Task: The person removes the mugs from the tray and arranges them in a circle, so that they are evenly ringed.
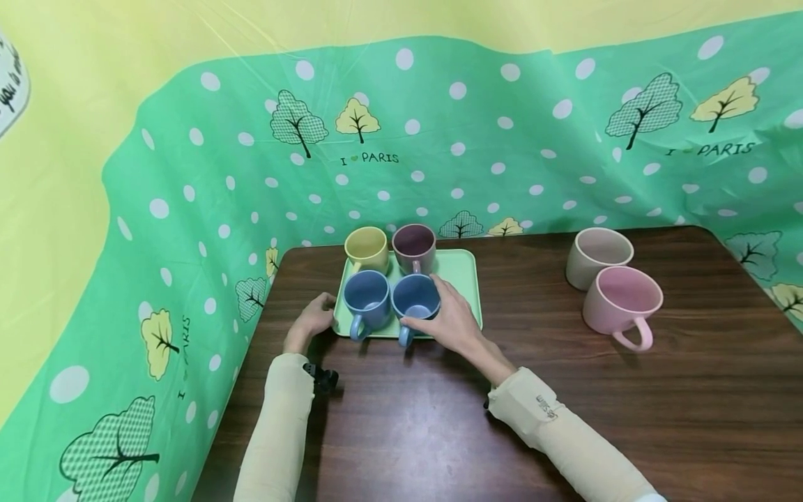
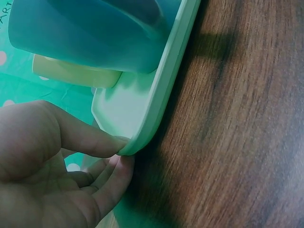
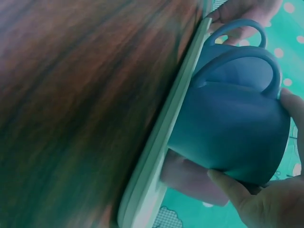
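A pale green tray [image 1: 461, 275] lies on the table and carries a yellow mug [image 1: 366, 245], a purple mug [image 1: 415, 244] and two blue mugs. My left hand [image 1: 311, 317] pinches the tray's near left corner between thumb and fingers, as the left wrist view shows. My right hand [image 1: 453, 319] grips the right blue mug [image 3: 232, 128] around its rim and side, thumb at the near side. Beside it stands the left blue mug [image 1: 367, 293], handle toward me. In the right wrist view the purple mug [image 3: 192, 178] is partly hidden behind the held one.
To the right on the dark wooden table [image 1: 401, 432] stand a grey-beige mug [image 1: 583, 265] and a pink mug [image 1: 611, 307], close together. A green and yellow patterned cloth [image 1: 439, 139] hangs behind the table and along its left side.
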The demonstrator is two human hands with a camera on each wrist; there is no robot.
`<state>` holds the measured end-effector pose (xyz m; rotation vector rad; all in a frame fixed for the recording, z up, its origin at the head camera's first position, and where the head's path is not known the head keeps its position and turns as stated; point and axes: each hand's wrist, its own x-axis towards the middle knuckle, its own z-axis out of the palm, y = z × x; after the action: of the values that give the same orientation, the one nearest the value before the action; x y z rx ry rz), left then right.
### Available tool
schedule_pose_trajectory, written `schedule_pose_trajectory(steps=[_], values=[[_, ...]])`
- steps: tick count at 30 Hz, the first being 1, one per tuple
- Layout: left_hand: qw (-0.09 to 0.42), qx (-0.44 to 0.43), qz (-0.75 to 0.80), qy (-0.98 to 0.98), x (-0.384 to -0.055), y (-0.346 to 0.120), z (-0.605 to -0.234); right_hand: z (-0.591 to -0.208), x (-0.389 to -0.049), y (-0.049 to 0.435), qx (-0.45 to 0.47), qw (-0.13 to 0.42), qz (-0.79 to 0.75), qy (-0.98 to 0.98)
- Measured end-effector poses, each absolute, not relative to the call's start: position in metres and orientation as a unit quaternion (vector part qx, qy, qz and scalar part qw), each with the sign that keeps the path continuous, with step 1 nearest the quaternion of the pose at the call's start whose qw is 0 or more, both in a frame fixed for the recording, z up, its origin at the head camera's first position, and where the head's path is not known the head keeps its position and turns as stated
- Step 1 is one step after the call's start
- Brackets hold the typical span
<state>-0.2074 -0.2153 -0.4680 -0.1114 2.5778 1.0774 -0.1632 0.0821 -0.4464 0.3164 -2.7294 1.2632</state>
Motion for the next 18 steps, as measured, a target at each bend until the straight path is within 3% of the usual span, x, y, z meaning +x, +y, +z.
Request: schedule_pose_trajectory(steps=[12, 18], values=[[0.169, -0.038, 0.386, 0.906, -0.211, -0.217, -0.471, -0.437, -0.15, 0.114, 0.129, 0.102, 0.412, -0.896], [0.166, -0.043, 0.387, 0.906, -0.211, -0.217, -0.472, -0.432, -0.146, 0.133, 0.119, 0.092, 0.392, -0.908]])
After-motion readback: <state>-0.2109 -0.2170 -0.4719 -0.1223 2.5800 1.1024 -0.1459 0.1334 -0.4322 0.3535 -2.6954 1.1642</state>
